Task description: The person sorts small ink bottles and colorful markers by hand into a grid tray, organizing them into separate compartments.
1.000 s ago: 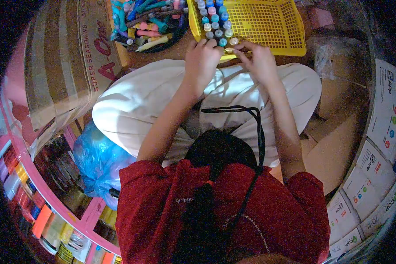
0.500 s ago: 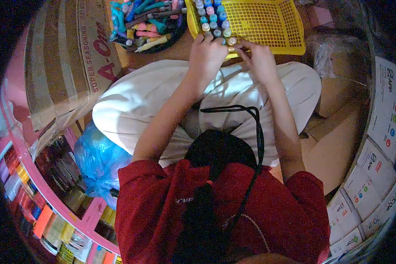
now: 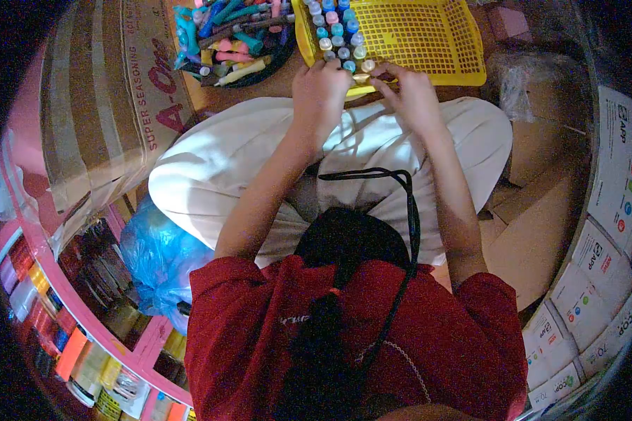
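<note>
Small capped tubes (image 3: 337, 30) with blue, pink, grey and cream tops stand in close rows along the left side of a yellow basket (image 3: 479, 70). My left hand (image 3: 319, 95) is at the basket's near left corner, its fingers curled against the front of the rows. What lies under those fingers is hidden. From the right, my right hand (image 3: 416, 102) reaches the same rows, thumb and forefinger pinching at a cream-topped tube (image 3: 368, 66). A yellowish tube (image 3: 360, 78) lies between the two hands at the near rim.
A dark round basket (image 3: 288, 62) of colourful pens stands left of the yellow one. Beyond my left knee is a big taped carton (image 3: 98, 105), with a blue plastic bag (image 3: 163, 256) nearby. White paper boxes (image 3: 586, 281) line the right side, by flattened cardboard (image 3: 534, 238).
My left hand has shifted slightly left and back from the tubes, uncovering more of the front row. My right hand stays almost in place, beside the cream-topped tube.
</note>
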`<state>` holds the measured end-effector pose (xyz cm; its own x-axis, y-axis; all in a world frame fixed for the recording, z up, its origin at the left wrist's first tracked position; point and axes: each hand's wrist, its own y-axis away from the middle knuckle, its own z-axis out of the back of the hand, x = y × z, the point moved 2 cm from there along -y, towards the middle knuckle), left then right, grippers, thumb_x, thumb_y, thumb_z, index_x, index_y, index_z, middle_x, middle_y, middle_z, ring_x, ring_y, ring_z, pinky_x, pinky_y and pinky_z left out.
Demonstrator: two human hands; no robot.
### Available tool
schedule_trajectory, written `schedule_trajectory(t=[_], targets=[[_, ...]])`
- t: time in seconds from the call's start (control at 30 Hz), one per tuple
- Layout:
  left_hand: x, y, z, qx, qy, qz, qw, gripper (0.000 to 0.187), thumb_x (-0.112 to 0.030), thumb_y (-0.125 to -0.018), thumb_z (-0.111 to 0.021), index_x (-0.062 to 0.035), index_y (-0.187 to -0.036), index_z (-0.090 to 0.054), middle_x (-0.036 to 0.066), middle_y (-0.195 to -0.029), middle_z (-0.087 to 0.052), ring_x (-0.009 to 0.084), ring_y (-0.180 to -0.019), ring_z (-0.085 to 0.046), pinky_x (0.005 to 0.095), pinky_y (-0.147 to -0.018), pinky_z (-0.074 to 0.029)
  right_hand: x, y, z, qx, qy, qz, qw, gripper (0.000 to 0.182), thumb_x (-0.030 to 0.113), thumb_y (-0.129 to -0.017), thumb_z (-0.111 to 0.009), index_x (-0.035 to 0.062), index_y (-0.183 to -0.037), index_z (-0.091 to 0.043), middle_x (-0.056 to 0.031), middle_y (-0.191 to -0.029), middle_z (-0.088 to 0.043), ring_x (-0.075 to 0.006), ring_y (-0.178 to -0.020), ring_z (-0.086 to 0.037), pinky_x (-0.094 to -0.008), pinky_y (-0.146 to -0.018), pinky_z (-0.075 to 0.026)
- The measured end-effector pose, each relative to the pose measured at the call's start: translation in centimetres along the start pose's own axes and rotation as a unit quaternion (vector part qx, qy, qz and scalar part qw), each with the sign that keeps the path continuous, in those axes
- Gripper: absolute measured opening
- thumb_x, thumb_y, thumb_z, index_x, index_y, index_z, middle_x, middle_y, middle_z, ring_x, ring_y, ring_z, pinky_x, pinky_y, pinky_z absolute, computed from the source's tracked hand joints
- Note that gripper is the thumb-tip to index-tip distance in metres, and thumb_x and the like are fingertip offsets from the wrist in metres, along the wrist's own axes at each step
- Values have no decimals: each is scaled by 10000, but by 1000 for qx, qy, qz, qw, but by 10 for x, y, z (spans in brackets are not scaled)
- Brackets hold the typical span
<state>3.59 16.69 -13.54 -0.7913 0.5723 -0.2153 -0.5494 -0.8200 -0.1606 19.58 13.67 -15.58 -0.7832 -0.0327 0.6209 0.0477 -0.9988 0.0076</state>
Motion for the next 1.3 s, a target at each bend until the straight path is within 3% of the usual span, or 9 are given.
schedule_trajectory(t=[0.2,0.3,0.4,0.57,0.7,0.77,0.97,1.0,1.3], targets=[[1,3,2,-14,0,25,1000,78,-136,-668,-573,-80,-664,-626,93,-760,-589,263,-765,-601,395,-636,-476,2,1,1,0,7,-3,1000,192,266,-802,-596,120,-923,-626,-159,-753,-628,-330,-700,-613,-426,-647,-492],[2,4,2,-9,8,44,999,91,-162,-689,-589,-82,-671,-628,89,-760,-590,266,-755,-603,392,-622,-479,9,0,7,20,-6,-27,999,172,173,-791,-615,51,-912,-626,-118,-818,-652,-293,-722,-626,-345,-675,-492],[2,5,3,-5,18,55,998,120,-197,-715,-602,-86,-682,-632,81,-760,-590,263,-738,-604,386,-606,-481,3,1,2,12,-7,-16,1000,181,252,-801,-590,113,-909,-634,-148,-758,-633,-321,-706,-614,-423,-650,-493],[2,8,24,-4,62,101,993,144,-249,-743,-623,-108,-729,-648,63,-759,-592,261,-714,-602,377,-590,-477,2,0,3,-3,-55,-22,998,170,211,-786,-615,86,-899,-638,-151,-785,-637,-327,-726,-614,-405,-670,-491],[48,18,56,-97,18,157,983,140,-245,-749,-631,-130,-825,-657,65,-787,-589,260,-698,-597,371,-599,-471,-4,-1,11,-66,-100,13,993,152,182,-788,-622,63,-880,-641,-150,-813,-641,-328,-747,-614,-381,-693,-488],[89,20,72,-172,-19,163,971,156,-225,-753,-631,-129,-874,-655,76,-801,-584,265,-684,-593,372,-606,-470,-6,-1,16,-64,-72,-42,994,163,188,-809,-604,50,-887,-639,-137,-843,-648,-303,-778,-625,-361,-723,-486],[142,-5,67,-88,20,104,990,208,-95,-749,-591,-97,-954,-631,99,-888,-574,264,-818,-588,369,-675,-477,0,-1,23,-88,-118,-61,987,184,198,-823,-588,37,-896,-637,-127,-869,-654,-275,-807,-635,-344,-751,-484],[146,-11,59,-63,-101,77,990,273,-80,-755,-552,-104,-1022,-598,91,-946,-563,255,-902,-570,371,-716,-473,-1,-1,22,-91,-119,-58,987,188,202,-823,-588,36,-896,-636,-130,-867,-652,-278,-803,-634,-345,-746,-484],[184,-19,14,-90,-211,-14,973,285,-68,-805,-449,-61,-1076,-538,97,-980,-534,265,-858,-584,396,-718,-484,-5,1,23,-111,-113,-66,985,208,226,-833,-581,37,-901,-636,-146,-849,-643,-293,-774,-626,-353,-706,-478]])
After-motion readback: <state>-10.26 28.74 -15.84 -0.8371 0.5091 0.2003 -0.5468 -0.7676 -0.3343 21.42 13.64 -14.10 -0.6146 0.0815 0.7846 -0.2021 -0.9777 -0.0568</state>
